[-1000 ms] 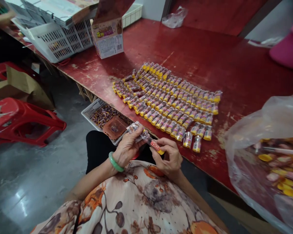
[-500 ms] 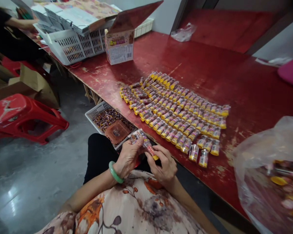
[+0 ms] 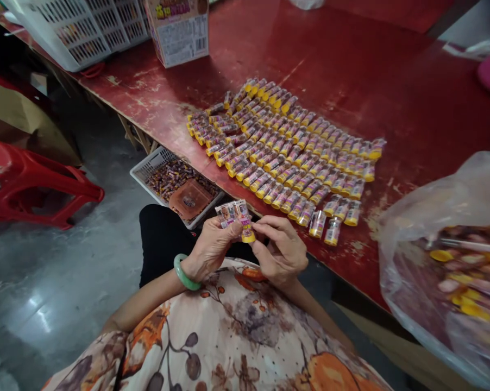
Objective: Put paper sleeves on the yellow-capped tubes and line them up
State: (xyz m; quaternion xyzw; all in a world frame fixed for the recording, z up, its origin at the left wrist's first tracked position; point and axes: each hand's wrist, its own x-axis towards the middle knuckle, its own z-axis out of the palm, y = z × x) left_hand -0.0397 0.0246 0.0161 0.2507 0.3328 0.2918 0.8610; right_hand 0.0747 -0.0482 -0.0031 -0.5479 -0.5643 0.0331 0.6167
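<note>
My left hand (image 3: 212,245), with a green bangle on the wrist, grips a small stack of printed sleeves (image 3: 230,212) above my lap. My right hand (image 3: 281,251) pinches a clear tube with a yellow cap (image 3: 246,227) against that stack, so both hands touch the tube. Just beyond them, on the worn red table (image 3: 351,70), lie several rows of the same yellow-capped tubes (image 3: 286,152); the nearest ones sit by the table's front edge.
A white basket of small wrapped pieces (image 3: 167,176) with a brown lid on top stands below the table edge. A printed carton (image 3: 180,30) and white crates (image 3: 77,27) stand at the back left. A clear bag of tubes (image 3: 448,260) fills the right; a red stool (image 3: 29,187) stands at the left.
The tube has swung from lying slanted to standing nearly upright against the sleeves, and my hands have closed together. The view has dropped and moved closer to the table.
</note>
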